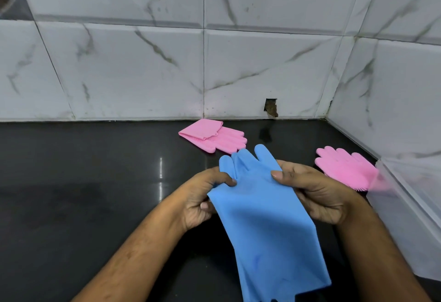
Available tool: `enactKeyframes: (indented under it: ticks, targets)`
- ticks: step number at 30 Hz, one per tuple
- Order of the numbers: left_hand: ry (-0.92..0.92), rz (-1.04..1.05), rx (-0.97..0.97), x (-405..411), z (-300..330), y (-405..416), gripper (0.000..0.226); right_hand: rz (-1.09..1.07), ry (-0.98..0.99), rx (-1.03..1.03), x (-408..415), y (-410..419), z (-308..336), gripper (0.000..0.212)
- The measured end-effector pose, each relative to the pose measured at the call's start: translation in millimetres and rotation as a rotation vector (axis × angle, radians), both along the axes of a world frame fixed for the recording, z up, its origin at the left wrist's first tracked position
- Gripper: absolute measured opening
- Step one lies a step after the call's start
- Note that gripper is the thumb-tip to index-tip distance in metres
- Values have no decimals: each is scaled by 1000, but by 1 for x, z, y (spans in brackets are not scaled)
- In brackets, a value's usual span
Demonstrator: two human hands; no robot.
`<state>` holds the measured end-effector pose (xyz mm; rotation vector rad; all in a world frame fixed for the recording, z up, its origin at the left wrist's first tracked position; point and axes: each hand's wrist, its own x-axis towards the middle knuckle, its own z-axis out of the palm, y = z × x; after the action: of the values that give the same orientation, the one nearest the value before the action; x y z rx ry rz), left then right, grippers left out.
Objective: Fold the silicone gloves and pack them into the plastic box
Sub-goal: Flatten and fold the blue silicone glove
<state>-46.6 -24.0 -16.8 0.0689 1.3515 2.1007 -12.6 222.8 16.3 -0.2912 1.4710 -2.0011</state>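
Observation:
A blue silicone glove [260,218] hangs above the black counter, its fingers pointing away from me and its cuff reaching the bottom of the view. My left hand [202,196] pinches its left edge near the palm. My right hand [315,192] grips its right edge, thumb on top. A pink glove [214,138], folded over at the cuff, lies on the counter near the back wall. A second pink glove [346,169] lies flat to the right, its cuff end behind the translucent plastic box [410,218] at the right edge.
The black glossy counter [83,194] meets a marble-patterned tiled wall [143,63] at the back and on the right. A small broken hole [270,107] shows in the wall at counter level.

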Motion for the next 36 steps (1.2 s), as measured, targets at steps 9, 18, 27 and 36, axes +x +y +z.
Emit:
enactKeyframes:
  ticks: [9,18,27,36]
  targets:
    - [349,162,-359,-2,-21,15,34,-307,64,480,-12,-12,-14,27]
    - [214,271,-147,-10,-19,13,32,-453,75,555,-23,-13,-26,40]
    - [266,303,-263,-14,-28,18,25,-618,219,729,-28,-21,-35,24]
    - [282,359,-307,-20,-32,16,33,-614,331,821,-27,-25,-37,14]
